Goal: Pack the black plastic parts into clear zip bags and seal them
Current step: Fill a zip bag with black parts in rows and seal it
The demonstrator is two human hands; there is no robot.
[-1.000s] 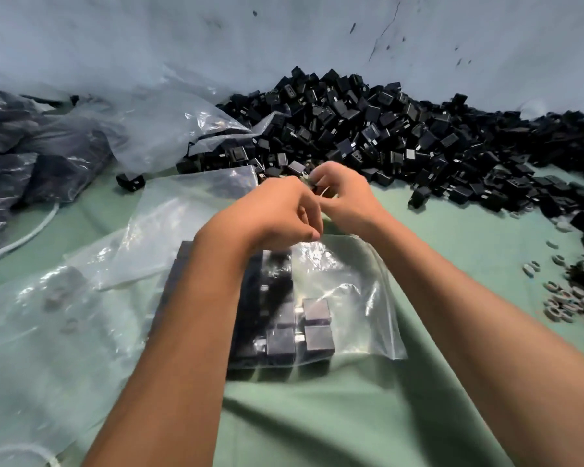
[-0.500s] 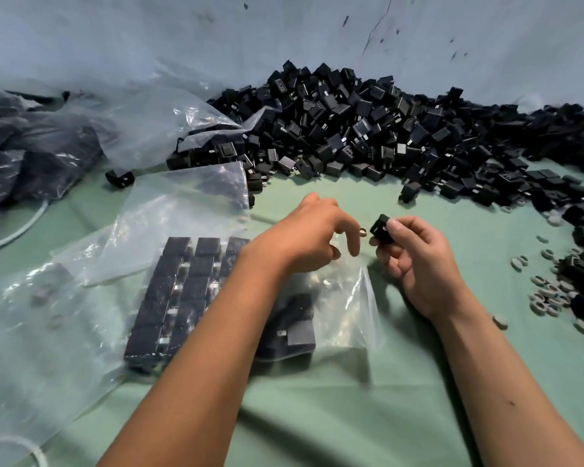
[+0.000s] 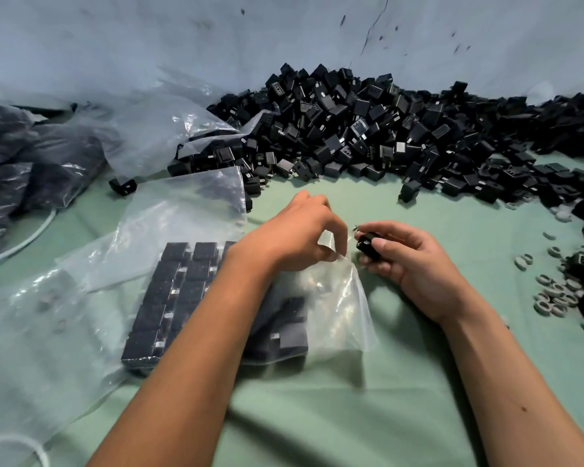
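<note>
A clear zip bag [image 3: 334,308] lies on the green cloth, holding rows of black plastic parts [image 3: 169,298] laid flat. My left hand [image 3: 294,237] pinches the bag's top edge near its right corner. Just to the right, my right hand [image 3: 408,261] grips one black part [image 3: 368,246] with small metal pins, close to the bag's mouth. A big heap of loose black parts [image 3: 368,129] stretches along the back by the wall.
Empty clear bags [image 3: 182,210] lie left of the filled one, and more crumpled plastic [image 3: 155,129] sits behind. Dark filled sacks [image 3: 21,163] stand at far left. Small grey rings [image 3: 553,294] are scattered at the right. A white cable [image 3: 31,234] runs at left.
Both hands drew back from the heap toward me. My right hand came away holding one black part; my left hand dropped to the bag's top edge and pinched it.
</note>
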